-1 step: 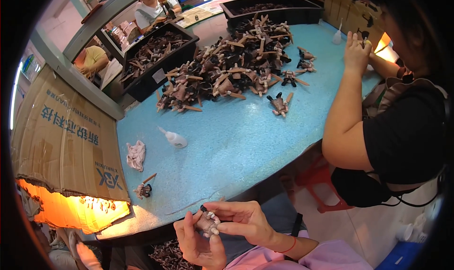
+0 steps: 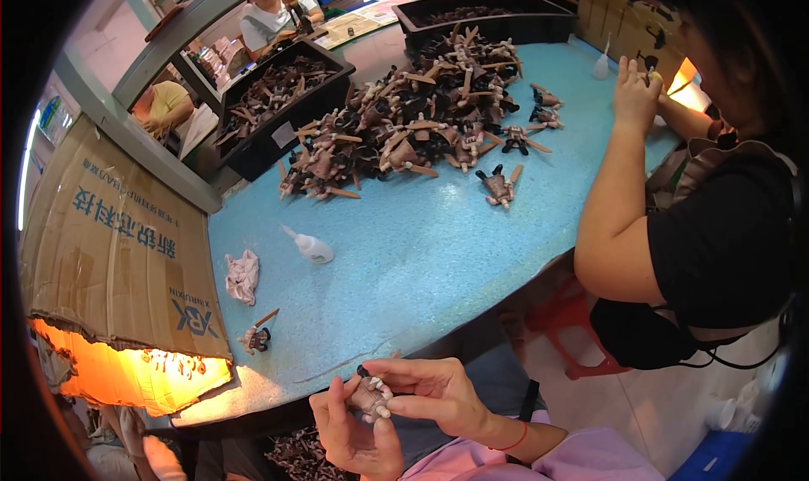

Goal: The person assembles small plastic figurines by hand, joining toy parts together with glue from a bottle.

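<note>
Low in front of me, a small toy figurine [image 2: 369, 399] with a brownish body and black parts is held between both hands, just off the table's near edge. My left hand [image 2: 361, 441] is closed round its lower left side, thumb and fingers against it. From the right, my right hand [image 2: 442, 403] pinches it with thumb and fingers. Another figurine [image 2: 256, 339] with a long tan strip lies on the blue tabletop [image 2: 404, 287] at the left, and a single one [image 2: 499, 186] lies short of the big heap of figurines [image 2: 404, 119].
A white squeeze bottle [image 2: 313, 248] and a crumpled pink cloth [image 2: 242, 277] lie at the left, beside a cardboard sheet [image 2: 118, 237] with orange light beneath. Black bins [image 2: 291, 131] stand behind. A co-worker's arm [image 2: 615, 203] is at the right; another person's hand [image 2: 160, 459] shows lower left.
My hands and the figurine in them look the same. Only the other person's hand at the lower left has shifted slightly.
</note>
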Available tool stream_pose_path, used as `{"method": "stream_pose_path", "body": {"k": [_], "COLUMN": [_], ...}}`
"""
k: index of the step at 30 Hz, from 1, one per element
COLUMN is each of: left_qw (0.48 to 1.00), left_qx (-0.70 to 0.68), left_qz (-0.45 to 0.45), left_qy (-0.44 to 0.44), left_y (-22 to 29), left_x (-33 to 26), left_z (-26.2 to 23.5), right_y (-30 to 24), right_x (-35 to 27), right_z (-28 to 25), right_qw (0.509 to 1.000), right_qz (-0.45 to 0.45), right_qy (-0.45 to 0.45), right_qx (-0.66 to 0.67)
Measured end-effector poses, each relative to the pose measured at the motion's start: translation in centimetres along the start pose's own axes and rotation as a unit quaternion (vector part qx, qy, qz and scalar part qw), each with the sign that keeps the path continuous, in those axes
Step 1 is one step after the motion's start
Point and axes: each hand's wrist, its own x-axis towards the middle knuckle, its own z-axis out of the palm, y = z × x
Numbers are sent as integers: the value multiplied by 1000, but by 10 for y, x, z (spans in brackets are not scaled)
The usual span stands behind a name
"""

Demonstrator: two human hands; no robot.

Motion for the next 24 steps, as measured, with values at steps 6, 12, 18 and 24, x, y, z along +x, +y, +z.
{"method": "stream_pose_path", "body": {"k": [6,12,18,24], "left_qw": [1000,1000,1000,1000], "left_qx": [8,4,8,11], "left_qz": [12,-1,-8,-8], "left_qy": [-5,-4,-3,-9], "left_y": [1,0,-1,-2], "left_x": [2,2,2,2], "left_z": [-2,-1,-4,-5], "right_y": [1,3,6,7], "right_x": [0,2,3,4], "right_z": [2,1,2,2], "right_qw": [1000,1000,1000,1000], "right_qz": [4,-1,12,13], "right_qy": [4,7,10,14], "right_qx": [5,6,9,5]}}
